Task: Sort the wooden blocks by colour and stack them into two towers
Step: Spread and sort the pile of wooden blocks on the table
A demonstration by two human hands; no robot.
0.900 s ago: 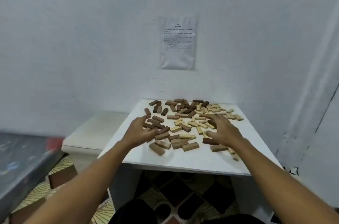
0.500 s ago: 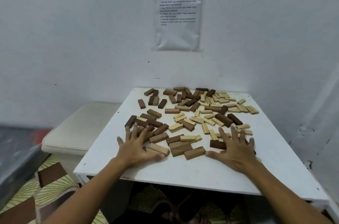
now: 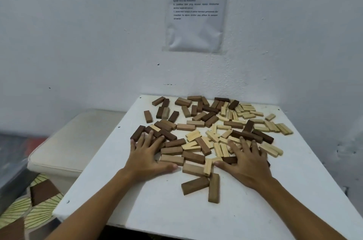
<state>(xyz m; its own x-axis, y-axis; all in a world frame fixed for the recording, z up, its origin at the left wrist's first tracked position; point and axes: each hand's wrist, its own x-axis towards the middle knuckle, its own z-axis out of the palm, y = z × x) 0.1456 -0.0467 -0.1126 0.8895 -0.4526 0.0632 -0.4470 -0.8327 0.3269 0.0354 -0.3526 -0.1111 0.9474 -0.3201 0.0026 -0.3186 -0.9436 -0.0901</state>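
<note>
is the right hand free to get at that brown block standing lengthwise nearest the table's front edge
Probably yes. The brown block lies on bare table, just inward of the right hand, with nothing stacked on it; only another brown block touches its left side. The hand lies flat with fingers spread, holding nothing.

A: Wooden blocks [image 3: 204, 133] everywhere, dark brown and pale mixed, all lying flat, nothing stacked, no tower anywhere!

B: The left hand [image 3: 146, 158] is spread flat on the dark ones; the darker blocks mostly run beyond and beside it.

A: The right hand [image 3: 246, 163] is flat too, fingers over pale blocks, and more pale ones fan out past it.

B: Two mid-brown blocks [image 3: 204, 186] lie nearer than both hands, between the thumbs, touching at a corner.
</note>
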